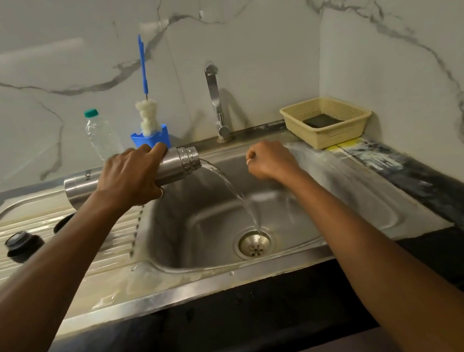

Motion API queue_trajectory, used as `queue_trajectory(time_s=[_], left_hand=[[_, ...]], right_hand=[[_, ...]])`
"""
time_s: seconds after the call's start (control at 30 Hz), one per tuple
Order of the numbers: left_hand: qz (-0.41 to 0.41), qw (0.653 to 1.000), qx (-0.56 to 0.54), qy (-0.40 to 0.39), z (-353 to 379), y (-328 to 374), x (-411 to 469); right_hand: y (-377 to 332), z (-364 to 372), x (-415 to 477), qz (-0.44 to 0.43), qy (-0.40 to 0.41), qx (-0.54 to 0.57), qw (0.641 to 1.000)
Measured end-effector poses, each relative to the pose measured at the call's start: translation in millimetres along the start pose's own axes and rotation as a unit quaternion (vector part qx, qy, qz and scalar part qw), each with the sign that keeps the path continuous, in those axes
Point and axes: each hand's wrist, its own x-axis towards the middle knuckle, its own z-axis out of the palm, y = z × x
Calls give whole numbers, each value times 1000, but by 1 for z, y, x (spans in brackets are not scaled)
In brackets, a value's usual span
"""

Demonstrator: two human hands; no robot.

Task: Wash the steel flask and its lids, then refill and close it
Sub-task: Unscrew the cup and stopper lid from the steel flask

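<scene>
We are at the emptying step: our left hand point(130, 177) grips the flask point(177, 165), tipped nearly level at centre-left of the frame, pouring water into the sink point(206, 217). Our right hand point(270, 160) hovers clenched, holding nothing. Next, we judge, comes scrubbing — the brush point(148, 119) stands at upper centre.

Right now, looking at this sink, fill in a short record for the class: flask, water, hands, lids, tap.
Flask: the steel flask, lid off, is tipped sideways over the sink, mouth pointing right.
Water: a stream pours from its mouth onto the drain.
Hands: the left hand grips the flask round its middle; the right hand is curled over the sink, holding nothing visible.
Lids: a black lid lies on the draining board; a dark round thing beside it is partly hidden by the left arm.
Tap: the tap runs no water.
</scene>
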Motion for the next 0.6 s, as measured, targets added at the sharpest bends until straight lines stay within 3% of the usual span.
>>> queue_trajectory(time_s=[0.6], left_hand=[[26,998,56,-4,-33,-15,-10]], right_hand=[[1,0,-2,-13,4,21,1000]])
